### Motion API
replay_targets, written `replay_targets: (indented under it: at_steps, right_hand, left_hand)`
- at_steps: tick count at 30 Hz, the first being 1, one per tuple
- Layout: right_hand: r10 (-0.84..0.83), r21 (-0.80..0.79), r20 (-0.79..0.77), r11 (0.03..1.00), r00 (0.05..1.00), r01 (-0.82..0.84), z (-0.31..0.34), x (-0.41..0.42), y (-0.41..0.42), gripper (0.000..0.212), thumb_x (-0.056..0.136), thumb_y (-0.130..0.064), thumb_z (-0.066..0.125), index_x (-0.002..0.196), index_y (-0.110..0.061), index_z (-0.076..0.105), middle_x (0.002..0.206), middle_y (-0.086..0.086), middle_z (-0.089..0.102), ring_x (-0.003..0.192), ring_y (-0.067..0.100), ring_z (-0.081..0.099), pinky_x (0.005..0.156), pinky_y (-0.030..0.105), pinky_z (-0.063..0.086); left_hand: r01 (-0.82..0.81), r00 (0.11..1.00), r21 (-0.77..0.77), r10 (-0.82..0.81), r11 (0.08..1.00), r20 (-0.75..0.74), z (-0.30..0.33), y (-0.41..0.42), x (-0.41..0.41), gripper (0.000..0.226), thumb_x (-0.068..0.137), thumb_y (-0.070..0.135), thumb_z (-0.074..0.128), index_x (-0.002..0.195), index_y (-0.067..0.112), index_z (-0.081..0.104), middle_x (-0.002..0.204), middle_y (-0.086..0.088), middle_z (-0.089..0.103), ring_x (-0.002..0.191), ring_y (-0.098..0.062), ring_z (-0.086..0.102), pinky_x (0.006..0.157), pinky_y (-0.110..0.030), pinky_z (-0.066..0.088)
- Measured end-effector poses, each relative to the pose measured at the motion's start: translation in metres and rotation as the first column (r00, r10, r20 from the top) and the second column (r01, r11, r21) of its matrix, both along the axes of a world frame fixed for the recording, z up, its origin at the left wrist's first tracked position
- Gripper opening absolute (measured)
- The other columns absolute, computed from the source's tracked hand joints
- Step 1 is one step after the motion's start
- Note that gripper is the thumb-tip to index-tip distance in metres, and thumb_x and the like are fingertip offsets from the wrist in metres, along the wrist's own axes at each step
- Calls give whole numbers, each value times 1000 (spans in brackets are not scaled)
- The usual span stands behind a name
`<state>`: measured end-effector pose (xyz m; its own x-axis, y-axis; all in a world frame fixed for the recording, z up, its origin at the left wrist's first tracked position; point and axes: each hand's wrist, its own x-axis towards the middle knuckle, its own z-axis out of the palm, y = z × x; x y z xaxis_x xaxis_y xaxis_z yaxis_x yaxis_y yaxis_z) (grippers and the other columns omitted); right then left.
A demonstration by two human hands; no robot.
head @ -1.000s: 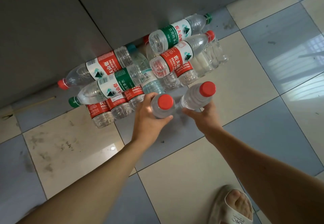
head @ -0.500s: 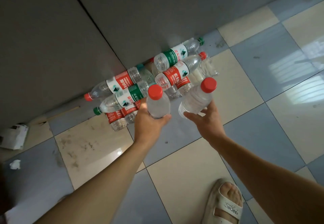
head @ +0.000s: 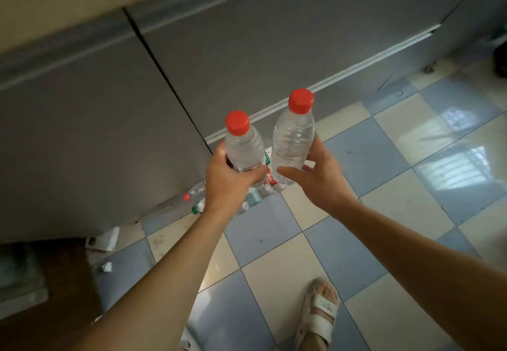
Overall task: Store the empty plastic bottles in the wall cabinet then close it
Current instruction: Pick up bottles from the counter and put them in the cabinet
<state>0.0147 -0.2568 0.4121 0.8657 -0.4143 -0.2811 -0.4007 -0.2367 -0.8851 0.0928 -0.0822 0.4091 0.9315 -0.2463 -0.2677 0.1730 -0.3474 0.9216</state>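
My left hand [head: 229,183] grips a clear empty bottle with a red cap [head: 242,144], held upright. My right hand [head: 318,175] holds a second clear red-capped bottle [head: 293,139] upright beside it, fingers curled round its lower half. Both bottles are raised in front of the grey cabinet doors [head: 247,48]. Below my hands, a pile of empty bottles [head: 197,194] lies on the floor against the cabinet base, mostly hidden by my hands and forearm.
The floor is blue and cream checkered tile [head: 384,175]. A white box [head: 105,239] and a crumpled scrap [head: 107,267] lie at the left by the cabinet. My sandalled foot [head: 319,309] stands at the bottom. A dark object [head: 35,282] fills the lower left corner.
Both hands have lifted their bottles up and away from the floor pile. The view has risen and tilted, so the pile now looks small and the cabinet's upper edge shows.
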Motion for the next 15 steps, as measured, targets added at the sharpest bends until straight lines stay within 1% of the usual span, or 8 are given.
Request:
replay_targets:
  at_steps: [2,4,6,7,9,10,12,15]
  right_hand:
    - [-3,-16,3,1000,1000,3,56,0,7,62,81,-28,83,131,-34,48,113,-22,62,99,-10,59,74,9,46]
    - [4,-28,9,1000,1000,-3,109,-4,16,59,80,-32,84,125,-39,46,108,-29,60,98,-15,58,73,8,45]
    - [-8,-32,34,999,999,9,160,-7,27,59,78,-36,84,123,-45,46,107,-33,60,99,-18,57,73,7,46]
    - [-17,-30,49,999,999,18,183,-7,33,58,77,-38,84,121,-49,47,106,-36,61,99,-18,58,70,6,47]
    - [-24,-30,95,999,995,27,228,-7,44,56,73,-43,83,112,-58,46,105,-42,61,99,-21,58,64,1,47]
    - [-18,-32,119,999,993,22,250,-5,51,56,73,-43,84,111,-59,46,106,-44,61,99,-21,58,65,-1,45]
    - [-3,-41,164,999,987,10,292,4,64,58,72,-43,85,115,-56,48,109,-40,62,101,-18,60,67,-1,47]
    - [38,-33,237,999,971,-31,355,26,88,61,71,-40,87,120,-45,52,111,-32,67,102,-10,64,74,8,51]
  left_hand:
    - [25,999,-17,-25,1000,32,61,2,5,64,66,29,95,120,30,61,101,17,71,92,2,68,75,-15,56]
    - [57,998,-58,-54,997,44,117,7,8,62,65,23,95,118,27,63,100,13,73,91,-2,70,75,-18,57]
    - [80,996,-111,-76,991,47,172,16,11,62,64,16,94,117,27,64,100,9,75,92,-8,72,77,-25,60]
    - [86,996,-132,-80,988,49,197,22,13,63,63,15,94,117,27,65,101,8,75,93,-11,72,76,-28,60]
    - [87,994,-168,-75,982,75,244,35,17,61,63,12,94,116,25,66,99,9,76,92,-10,73,69,-21,59]
    - [86,993,-178,-69,980,97,268,44,19,60,64,13,94,115,25,66,98,11,76,91,-7,73,67,-16,56]
    - [76,988,-183,-49,980,149,315,64,25,59,63,18,95,114,27,66,99,18,75,92,1,70,68,-9,53]
    - [31,970,-194,17,980,243,382,102,39,61,60,29,95,112,29,66,100,23,73,93,5,68,72,-6,49]
